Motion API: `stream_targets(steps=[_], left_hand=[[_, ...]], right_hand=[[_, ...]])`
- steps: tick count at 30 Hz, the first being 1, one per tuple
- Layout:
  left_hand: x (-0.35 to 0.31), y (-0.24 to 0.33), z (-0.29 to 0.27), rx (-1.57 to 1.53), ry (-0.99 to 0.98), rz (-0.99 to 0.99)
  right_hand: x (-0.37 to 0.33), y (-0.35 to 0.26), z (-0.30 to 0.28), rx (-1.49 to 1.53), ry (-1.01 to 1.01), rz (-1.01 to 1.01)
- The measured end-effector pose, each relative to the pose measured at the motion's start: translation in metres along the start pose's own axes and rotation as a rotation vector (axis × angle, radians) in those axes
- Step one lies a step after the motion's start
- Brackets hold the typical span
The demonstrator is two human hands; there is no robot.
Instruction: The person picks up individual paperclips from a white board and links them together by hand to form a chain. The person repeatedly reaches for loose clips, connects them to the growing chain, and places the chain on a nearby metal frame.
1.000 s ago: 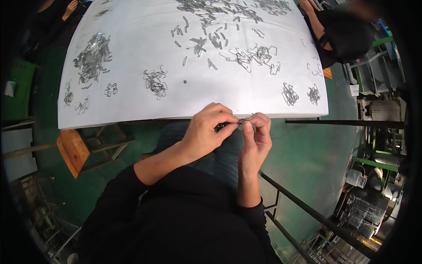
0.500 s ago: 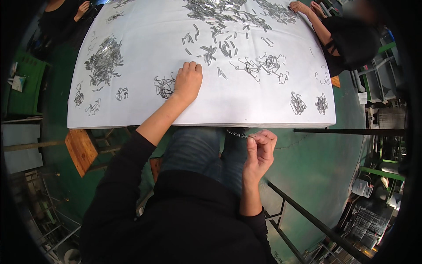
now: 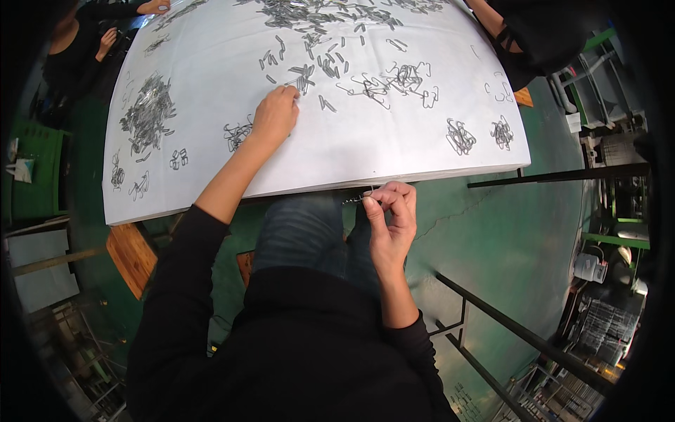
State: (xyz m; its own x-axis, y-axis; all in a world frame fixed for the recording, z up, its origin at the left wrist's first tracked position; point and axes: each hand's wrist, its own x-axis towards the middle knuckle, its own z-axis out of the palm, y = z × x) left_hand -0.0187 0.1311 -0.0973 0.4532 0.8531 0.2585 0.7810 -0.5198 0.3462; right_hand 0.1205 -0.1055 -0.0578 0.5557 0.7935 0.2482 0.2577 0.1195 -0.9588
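My left hand (image 3: pixel 276 114) rests over the white-covered table with its fingers bent and drawn together. Its fingertips are at the edge of a small heap of grey metal strips (image 3: pixel 304 76); anything between them is hidden. Just off the table's near edge, above my lap, my right hand (image 3: pixel 395 214) is closed in a pinch. Thumb and forefinger grip a thin, twisted metal wire piece (image 3: pixel 352 200), which points left. Beside my left wrist lies a pile of bent wire hooks (image 3: pixel 238 132).
Larger wire hooks (image 3: pixel 404 79) spread right of centre. Two small wire piles (image 3: pixel 460 136) sit near the right corner, and a strip heap (image 3: pixel 148 112) lies at left. Co-workers' hands (image 3: pixel 105 42) show at far left; another person (image 3: pixel 548 35) is at far right. A wooden stool (image 3: pixel 131 259) stands below.
My left hand has moved forward from beside the hook pile to the small strip heap. My right hand, still pinching the wire piece, has shifted slightly left and up. The view has turned a little.
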Motion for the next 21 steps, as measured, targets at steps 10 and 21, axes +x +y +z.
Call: stream_targets(steps=[10,21], left_hand=[[-0.081,0.111,-0.061,-1.276,-0.311,-0.235],[-0.091,0.114,-0.064,-1.196,-0.228,-0.122]], right_hand=[[0.003,-0.01,0.003,-0.075,-0.024,0.025],[0.008,-0.001,0.0,-0.06,-0.074,0.021]])
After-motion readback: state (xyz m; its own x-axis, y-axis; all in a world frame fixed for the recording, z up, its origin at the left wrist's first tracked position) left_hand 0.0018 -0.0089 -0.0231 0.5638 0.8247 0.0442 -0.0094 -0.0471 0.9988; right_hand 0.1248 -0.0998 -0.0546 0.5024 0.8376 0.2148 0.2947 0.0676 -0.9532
